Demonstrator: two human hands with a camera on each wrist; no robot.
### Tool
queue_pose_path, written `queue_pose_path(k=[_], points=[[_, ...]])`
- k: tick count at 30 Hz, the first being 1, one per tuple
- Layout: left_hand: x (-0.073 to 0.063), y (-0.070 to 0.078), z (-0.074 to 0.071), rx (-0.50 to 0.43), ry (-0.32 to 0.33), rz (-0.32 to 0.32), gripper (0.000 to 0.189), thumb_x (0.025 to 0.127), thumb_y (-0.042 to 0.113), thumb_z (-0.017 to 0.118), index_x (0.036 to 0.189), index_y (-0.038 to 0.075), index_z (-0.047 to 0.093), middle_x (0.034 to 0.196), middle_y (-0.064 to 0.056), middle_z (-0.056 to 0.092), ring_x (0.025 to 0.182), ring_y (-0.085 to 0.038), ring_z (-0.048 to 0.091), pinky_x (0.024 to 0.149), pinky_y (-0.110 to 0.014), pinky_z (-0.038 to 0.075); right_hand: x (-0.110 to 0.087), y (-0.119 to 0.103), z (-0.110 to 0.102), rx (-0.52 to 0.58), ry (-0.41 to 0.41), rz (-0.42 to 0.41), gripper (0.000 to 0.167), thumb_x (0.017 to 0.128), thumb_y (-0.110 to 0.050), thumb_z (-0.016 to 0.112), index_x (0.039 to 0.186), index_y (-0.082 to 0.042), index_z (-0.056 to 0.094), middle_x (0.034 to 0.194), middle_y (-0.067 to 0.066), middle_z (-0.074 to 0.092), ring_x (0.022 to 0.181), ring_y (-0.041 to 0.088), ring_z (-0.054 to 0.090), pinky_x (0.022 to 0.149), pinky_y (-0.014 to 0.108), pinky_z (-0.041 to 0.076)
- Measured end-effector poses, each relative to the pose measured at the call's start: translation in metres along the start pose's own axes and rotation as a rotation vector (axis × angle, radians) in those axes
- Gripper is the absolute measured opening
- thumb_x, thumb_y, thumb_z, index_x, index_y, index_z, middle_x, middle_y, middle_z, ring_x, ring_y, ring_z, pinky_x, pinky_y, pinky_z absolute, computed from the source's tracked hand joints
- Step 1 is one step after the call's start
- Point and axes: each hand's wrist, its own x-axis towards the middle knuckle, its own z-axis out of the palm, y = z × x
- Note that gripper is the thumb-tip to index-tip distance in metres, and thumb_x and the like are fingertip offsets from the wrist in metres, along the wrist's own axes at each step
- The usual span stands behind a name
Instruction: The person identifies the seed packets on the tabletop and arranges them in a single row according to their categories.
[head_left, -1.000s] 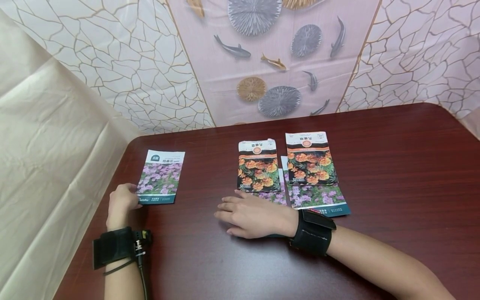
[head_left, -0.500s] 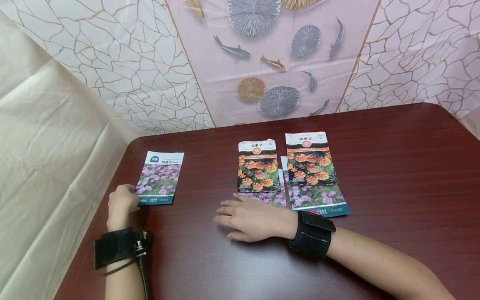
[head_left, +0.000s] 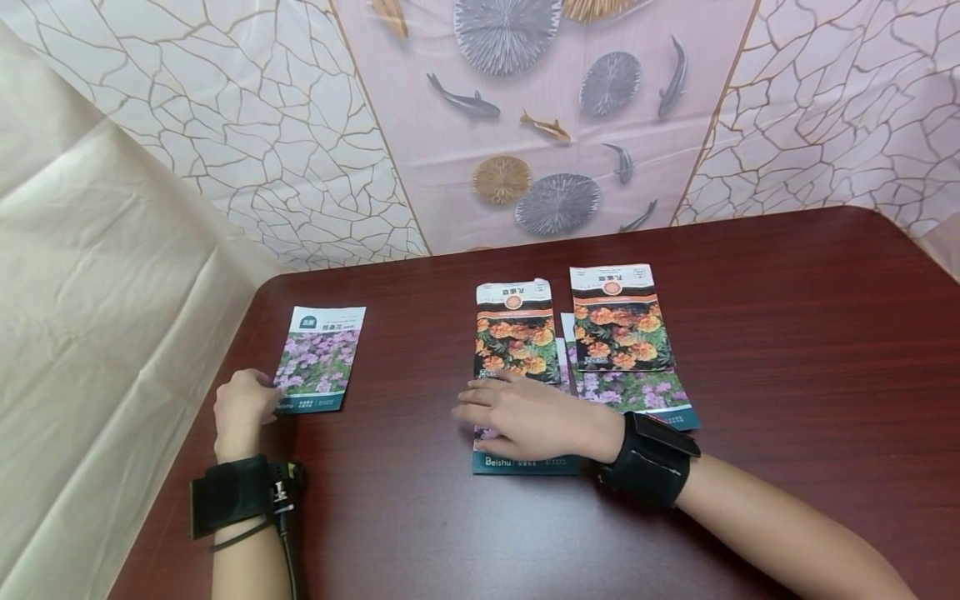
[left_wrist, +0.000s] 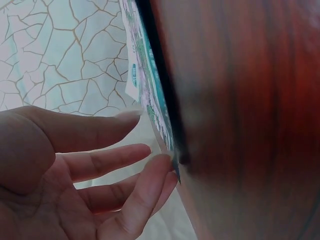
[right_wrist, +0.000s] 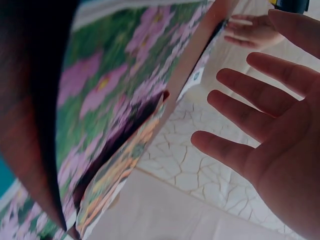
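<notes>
In the head view, a purple-flower seed packet [head_left: 318,360] lies on the table at the left. My left hand [head_left: 243,410] is at its lower left corner; in the left wrist view, fingertips [left_wrist: 162,162] touch the packet's edge, with the thumb apart from the fingers. My right hand [head_left: 536,417], fingers spread, is over another purple-flower packet [head_left: 525,465] in the middle and hides part of it. In the right wrist view its fingers [right_wrist: 240,107] are apart from the packets. An orange marigold packet [head_left: 516,329] lies on top of that middle purple-flower packet.
To the right, a second marigold packet [head_left: 618,321] overlaps a purple-flower packet [head_left: 637,396]. All lie on a dark red wooden table [head_left: 787,350]. A patterned cloth [head_left: 555,133] hangs behind the far edge, and a cream cloth [head_left: 97,333] covers the left side.
The left packet has slid slightly toward me and left. My right hand has moved to the right, uncovering the bottom edge of the middle purple-flower packet.
</notes>
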Motion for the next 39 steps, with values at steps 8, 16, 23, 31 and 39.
queue_pose_path(k=[8, 16, 23, 31, 39], points=[[0.001, 0.001, 0.000, 0.097, 0.003, 0.045, 0.042, 0.087, 0.018, 0.053, 0.115, -0.013, 0.050, 0.109, -0.034, 0.051, 0.088, -0.042, 0.053, 0.072, -0.051, 0.045, -0.012, 0.013, -0.012, 0.018, 0.052, 0.049, 0.045, 0.089, -0.027, 0.059, 0.128, -0.004, 0.052, 0.128, 0.014, 0.052, 0.122, 0.029, 0.043, 0.100, 0.050, 0.031], [-0.006, 0.021, -0.005, 0.102, 0.022, 0.198, 0.046, 0.090, 0.022, 0.051, 0.120, -0.013, 0.048, 0.117, -0.034, 0.049, 0.106, -0.047, 0.045, 0.086, -0.056, 0.038, -0.026, 0.027, -0.025, 0.059, 0.163, 0.076, 0.044, 0.089, -0.025, 0.061, 0.125, -0.002, 0.053, 0.123, 0.014, 0.055, 0.117, 0.029, 0.047, 0.097, 0.047, 0.037], [-0.019, 0.045, -0.006, 0.109, 0.001, 0.337, 0.051, 0.091, 0.023, 0.053, 0.126, -0.012, 0.043, 0.122, -0.034, 0.046, 0.111, -0.048, 0.043, 0.091, -0.057, 0.035, -0.038, 0.038, -0.032, 0.102, 0.193, 0.157, 0.044, 0.087, -0.024, 0.063, 0.125, -0.004, 0.054, 0.125, 0.015, 0.054, 0.118, 0.030, 0.047, 0.096, 0.048, 0.037], [-0.035, 0.069, 0.004, 0.089, -0.046, 0.508, 0.048, 0.091, 0.024, 0.055, 0.126, -0.008, 0.047, 0.121, -0.030, 0.050, 0.110, -0.045, 0.046, 0.088, -0.057, 0.037, -0.048, 0.043, -0.033, 0.100, 0.175, 0.215, 0.045, 0.087, -0.025, 0.063, 0.126, -0.004, 0.054, 0.125, 0.015, 0.053, 0.118, 0.032, 0.046, 0.095, 0.050, 0.037], [-0.055, 0.094, 0.029, 0.100, -0.182, 0.672, 0.048, 0.091, 0.025, 0.058, 0.129, -0.002, 0.047, 0.124, -0.024, 0.051, 0.115, -0.039, 0.045, 0.094, -0.051, 0.036, -0.058, 0.047, -0.026, 0.092, 0.156, 0.232, 0.044, 0.087, -0.023, 0.064, 0.125, -0.003, 0.055, 0.123, 0.018, 0.054, 0.115, 0.033, 0.048, 0.093, 0.049, 0.039]])
